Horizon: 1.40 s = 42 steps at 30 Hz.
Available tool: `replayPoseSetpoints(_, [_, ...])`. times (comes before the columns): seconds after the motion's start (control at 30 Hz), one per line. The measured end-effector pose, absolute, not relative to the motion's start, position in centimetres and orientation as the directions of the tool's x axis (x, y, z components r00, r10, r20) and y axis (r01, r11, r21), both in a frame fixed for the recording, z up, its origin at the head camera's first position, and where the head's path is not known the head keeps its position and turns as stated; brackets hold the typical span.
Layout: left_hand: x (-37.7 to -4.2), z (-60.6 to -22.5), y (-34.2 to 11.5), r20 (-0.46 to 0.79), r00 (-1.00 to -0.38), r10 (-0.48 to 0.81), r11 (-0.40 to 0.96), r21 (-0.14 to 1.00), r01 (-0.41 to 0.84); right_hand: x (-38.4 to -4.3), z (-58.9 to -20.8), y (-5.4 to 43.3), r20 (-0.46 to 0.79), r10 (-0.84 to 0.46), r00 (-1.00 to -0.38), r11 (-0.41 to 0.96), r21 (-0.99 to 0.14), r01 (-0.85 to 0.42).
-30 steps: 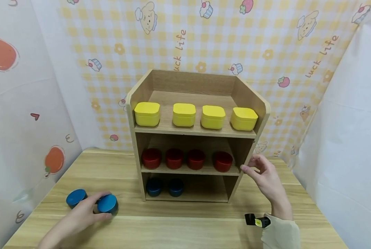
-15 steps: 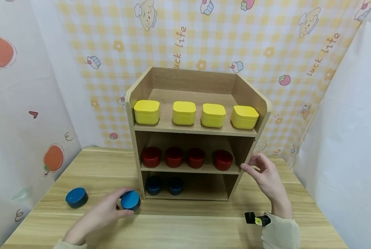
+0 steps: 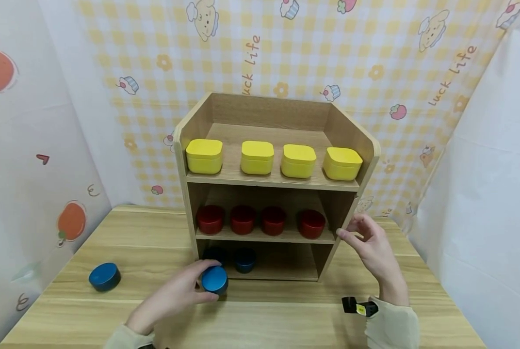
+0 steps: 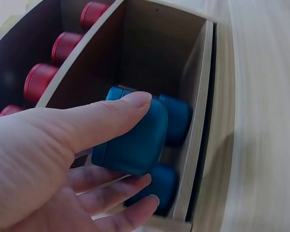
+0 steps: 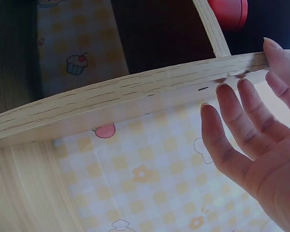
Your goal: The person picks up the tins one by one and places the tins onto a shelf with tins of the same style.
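My left hand pinches a small round blue tin between thumb and fingers, in front of the lowest compartment's left end. A seam near one end of this tin shows in the left wrist view. Inside that compartment stand two more blue tins, one plain to see and the other partly covered by the hand. With my right hand I hold the right side panel of the wooden shelf, thumb at its front edge, fingertips at its outer face.
Another blue tin stands on the wooden table at the left. Several red tins line the middle shelf, and several yellow lidded boxes the top. A patterned cloth hangs close behind the shelf.
My left hand has carried the blue tin rightward across the table, from beside the other loose tin to the front of the lowest compartment. My right hand stays at the side panel.
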<state>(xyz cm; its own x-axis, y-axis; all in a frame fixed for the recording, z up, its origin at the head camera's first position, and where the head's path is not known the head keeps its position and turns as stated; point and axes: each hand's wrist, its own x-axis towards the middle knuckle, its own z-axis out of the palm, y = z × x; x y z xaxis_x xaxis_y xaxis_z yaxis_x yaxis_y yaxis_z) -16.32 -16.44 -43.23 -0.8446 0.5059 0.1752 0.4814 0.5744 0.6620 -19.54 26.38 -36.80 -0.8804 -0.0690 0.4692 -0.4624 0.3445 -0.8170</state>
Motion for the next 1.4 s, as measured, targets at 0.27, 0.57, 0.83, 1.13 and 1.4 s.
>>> replayPoseSetpoints(0.27, [-16.8, -43.0, -13.9, 0.189, -0.833, 0.519, 0.575, 0.644, 0.505, -19.6, -36.8, 26.3, 0.467, -0.073, -0.881, 0.35, -0.815, -0.461])
replayPoseSetpoints(0.57, [-18.3, -42.5, -10.2, 0.165, -0.808, 0.565, 0.519, 0.69, 0.504, -19.6, -36.9, 26.5, 0.468, -0.06, -0.881, 0.355, -0.815, -0.458])
replayPoseSetpoints(0.83, [-19.5, -42.1, -7.5, 0.136, -0.818, 0.559, 0.535, 0.695, 0.481, -19.7, -36.8, 26.4, 0.482, -0.065, -0.874, 0.35, -0.809, -0.472])
replayPoseSetpoints(1.13, [-21.2, -42.1, -4.3, 0.122, -0.813, 0.57, 0.545, 0.684, 0.485, -19.8, -36.9, 26.4, 0.484, -0.063, -0.873, 0.347, -0.809, -0.474])
replayPoseSetpoints(1.4, [-22.4, -42.4, -2.7, 0.043, -0.846, 0.531, 0.629, 0.649, 0.428, -19.9, -36.9, 26.4, 0.484, -0.067, -0.873, 0.35, -0.808, -0.475])
